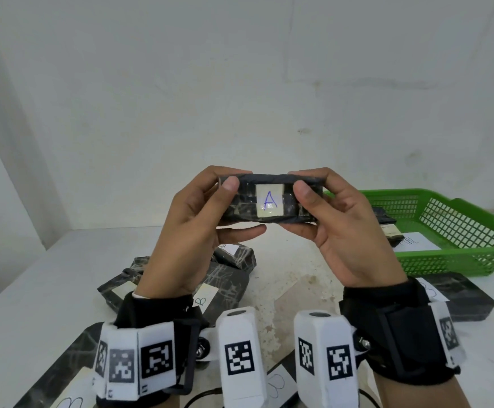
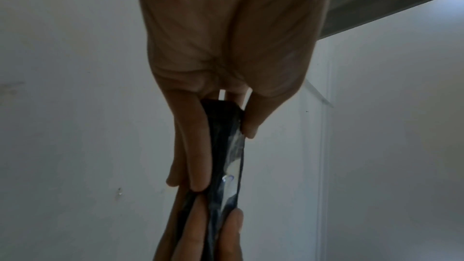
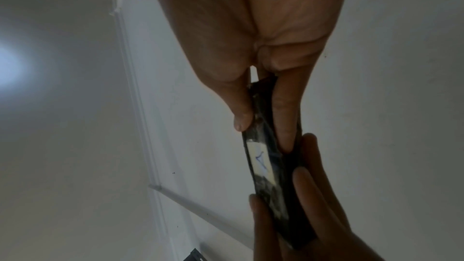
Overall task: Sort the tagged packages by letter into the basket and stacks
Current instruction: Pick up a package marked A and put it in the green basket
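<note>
A small black wrapped package (image 1: 269, 198) with a white tag marked "A" is held up in front of the wall, well above the table. My left hand (image 1: 207, 219) pinches its left end, thumb on the front and fingers behind. Its right end is pinched the same way by my right hand (image 1: 325, 219). In the left wrist view the package (image 2: 226, 146) shows edge-on between the fingers. The right wrist view shows the package (image 3: 263, 158) with the tag facing the thumb. A green basket (image 1: 457, 231) stands at the right and holds one or more black packages.
Several black packages with white tags lie on the white table (image 1: 48, 275) below my hands; one (image 1: 225, 287) is marked "B". Another black package (image 1: 463, 295) lies in front of the basket. More tagged packages lie near the table's front edge. A white wall stands behind.
</note>
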Demonstrator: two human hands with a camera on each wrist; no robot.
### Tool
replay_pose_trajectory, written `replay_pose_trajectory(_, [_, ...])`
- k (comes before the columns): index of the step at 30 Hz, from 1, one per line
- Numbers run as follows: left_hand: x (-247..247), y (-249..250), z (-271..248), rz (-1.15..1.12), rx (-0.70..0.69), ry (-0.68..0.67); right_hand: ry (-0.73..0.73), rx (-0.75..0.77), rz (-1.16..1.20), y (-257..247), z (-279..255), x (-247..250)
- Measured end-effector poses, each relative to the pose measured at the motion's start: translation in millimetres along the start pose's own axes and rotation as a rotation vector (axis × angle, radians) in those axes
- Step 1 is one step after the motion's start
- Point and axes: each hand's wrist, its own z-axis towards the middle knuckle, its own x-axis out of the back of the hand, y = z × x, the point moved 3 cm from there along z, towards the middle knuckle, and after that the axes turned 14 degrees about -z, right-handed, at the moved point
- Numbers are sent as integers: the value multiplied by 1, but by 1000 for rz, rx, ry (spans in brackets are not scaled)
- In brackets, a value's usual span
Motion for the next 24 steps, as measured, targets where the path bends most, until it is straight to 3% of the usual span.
replay_pose_trajectory(5, [2, 1, -1, -12, -49, -16, 10, -25, -45, -4, 0, 1])
replay_pose_trajectory(10, [5, 3, -2, 31, -18, -74, -61, -192, -41, -1, 0, 3])
replay_pose_trajectory(13, [7, 2, -1, 32, 5, -41, -53, -128, -22, 0, 0, 3])
replay_pose_trajectory(17, [11, -3, 3, -48, 79, 104, -60, -49, 23, 0, 1, 4])
replay_pose_trajectory(24, [8, -4, 2, -13, 6, 145, -32, -72, 48, 2, 3, 4])
